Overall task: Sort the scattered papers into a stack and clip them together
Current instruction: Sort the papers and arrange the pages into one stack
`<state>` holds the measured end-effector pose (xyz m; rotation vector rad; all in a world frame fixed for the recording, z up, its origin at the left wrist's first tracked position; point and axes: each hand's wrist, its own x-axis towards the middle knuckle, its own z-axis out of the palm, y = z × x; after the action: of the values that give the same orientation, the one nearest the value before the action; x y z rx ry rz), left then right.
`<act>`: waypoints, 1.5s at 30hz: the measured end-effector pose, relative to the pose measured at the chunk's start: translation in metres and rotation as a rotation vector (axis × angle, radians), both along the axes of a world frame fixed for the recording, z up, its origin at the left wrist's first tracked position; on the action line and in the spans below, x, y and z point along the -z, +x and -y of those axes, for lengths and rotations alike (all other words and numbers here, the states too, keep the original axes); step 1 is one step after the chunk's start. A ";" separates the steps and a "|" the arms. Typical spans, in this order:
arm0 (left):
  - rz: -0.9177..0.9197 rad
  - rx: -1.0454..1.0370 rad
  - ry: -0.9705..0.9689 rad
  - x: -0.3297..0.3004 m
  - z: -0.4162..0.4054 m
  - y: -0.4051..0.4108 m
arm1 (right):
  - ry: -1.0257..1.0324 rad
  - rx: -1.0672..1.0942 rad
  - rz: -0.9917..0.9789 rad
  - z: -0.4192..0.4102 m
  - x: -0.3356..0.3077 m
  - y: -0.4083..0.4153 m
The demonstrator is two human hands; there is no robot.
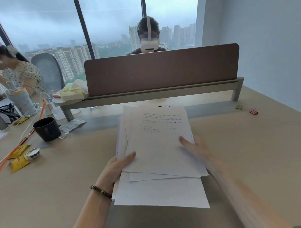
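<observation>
A loose, uneven stack of white papers (158, 148) is held above the middle of the beige desk (251, 152), its sheets fanned out of line; the top sheet carries a few lines of print. My left hand (116, 168) grips the stack's left edge, thumb on top. My right hand (198, 149) holds the right edge, thumb lying over the top sheet. Two small binder clips lie far right near the wall: a red one (254, 111) and a yellow-green one (239, 107). A dark clip-like object (163, 106) peeks out beyond the stack's far edge.
A brown divider screen (161, 70) on a raised shelf crosses the desk's far side, with a person behind it. At left stand a black mug (47, 128), a foil wrapper (72, 126), yellow sachets (19, 162), an orange cable (13, 152) and a bottle (21, 100). Another person sits far left.
</observation>
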<state>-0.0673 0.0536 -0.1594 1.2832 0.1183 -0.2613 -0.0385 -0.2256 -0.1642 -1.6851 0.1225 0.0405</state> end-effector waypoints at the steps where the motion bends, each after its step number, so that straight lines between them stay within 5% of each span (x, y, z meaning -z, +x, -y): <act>1: 0.004 0.004 -0.007 0.001 0.001 0.000 | 0.053 -0.013 -0.030 -0.002 0.001 0.000; 6: -0.008 0.053 -0.041 0.001 0.008 0.001 | 0.302 0.013 -0.169 -0.012 0.003 -0.003; 11: -0.003 0.092 -0.050 0.002 0.008 0.002 | 0.266 0.024 -0.126 -0.012 -0.002 -0.006; 18: 0.186 0.023 0.092 -0.015 0.011 0.009 | 0.068 0.015 0.174 0.000 -0.037 -0.006; 27: 0.448 -0.260 0.190 -0.027 0.026 0.017 | 0.040 0.148 0.456 -0.022 -0.064 -0.014; 45: 0.422 -0.137 0.095 -0.029 0.019 0.002 | 0.015 0.140 0.459 -0.027 -0.042 -0.022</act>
<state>-0.0656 0.0347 -0.1302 1.3916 -0.1434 0.1369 -0.0602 -0.1982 -0.1219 -1.6267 -0.1052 -0.4468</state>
